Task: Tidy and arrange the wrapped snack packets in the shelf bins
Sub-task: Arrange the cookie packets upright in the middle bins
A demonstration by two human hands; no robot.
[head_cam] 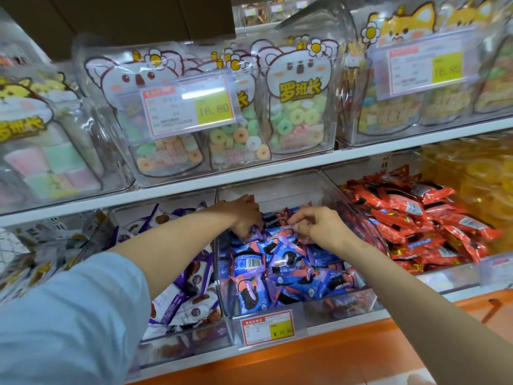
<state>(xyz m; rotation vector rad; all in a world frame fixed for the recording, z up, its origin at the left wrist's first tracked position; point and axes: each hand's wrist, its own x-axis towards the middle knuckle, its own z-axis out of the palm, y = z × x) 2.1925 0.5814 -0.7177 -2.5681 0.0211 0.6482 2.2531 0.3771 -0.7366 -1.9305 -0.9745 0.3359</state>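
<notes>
A: Reaching into the clear plastic middle bin (277,309), left hand (245,215) curls closed among the blue-and-pink wrapped snack packets (280,259) at the back; right hand (316,225) pinches a packet edge.

B: Risk?

A: Heap sits loose, slanting forward. Tugging one could slide neighbours over the front lip, or into the purple-and-white packets (191,298) leftward.

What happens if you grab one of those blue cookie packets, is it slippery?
Probably a bit slippery: the blue packets have shiny wrappers. They look small and puffy, so likely light and crinkly. Heaped loosely in the clear bin, neighbours may slide when one is pulled.
</notes>
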